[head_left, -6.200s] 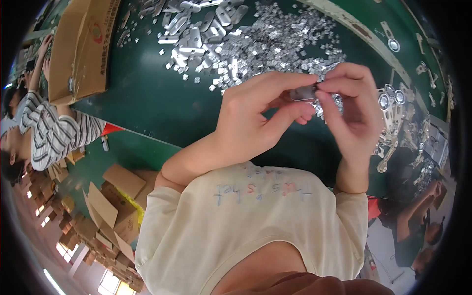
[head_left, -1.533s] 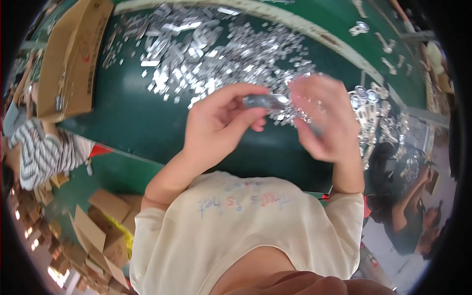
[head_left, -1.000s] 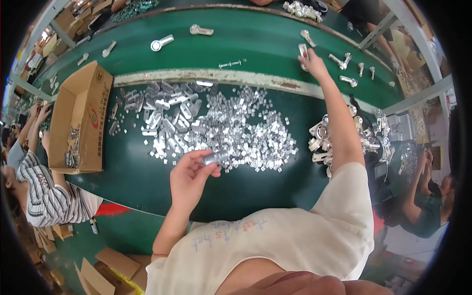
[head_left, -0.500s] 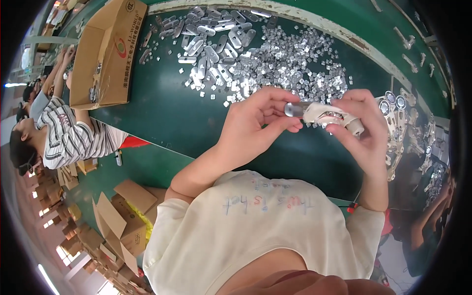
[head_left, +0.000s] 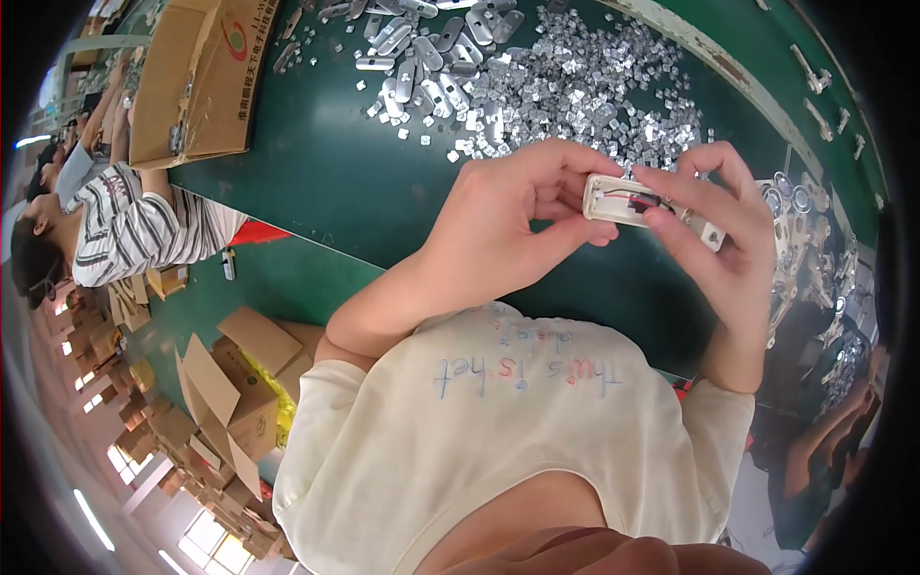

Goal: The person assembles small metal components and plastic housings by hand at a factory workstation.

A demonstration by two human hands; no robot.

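Observation:
A long white plastic housing (head_left: 604,205) is held between my two hands above the near side of the green table. Its hollow side faces up and shows red and black wires and a dark part inside. My left hand (head_left: 513,216) pinches the left end with thumb and fingers. My right hand (head_left: 724,225) grips the other end, its thumb and fingertips close to the wires. A pale end piece with a hole pokes out under the right fingers. The housing's underside is hidden.
Beyond my hands lie a heap of small silver cube-like pieces (head_left: 594,86) and several oval metal plates (head_left: 429,91). A cardboard box (head_left: 201,86) stands at the table's left. White-and-silver parts (head_left: 791,230) lie at right. A co-worker in a striped shirt (head_left: 129,220) sits at left.
The housing has been turned so its hollow, wired side faces up. The silver oval plate seen at its left end is out of sight. The view has shifted slightly.

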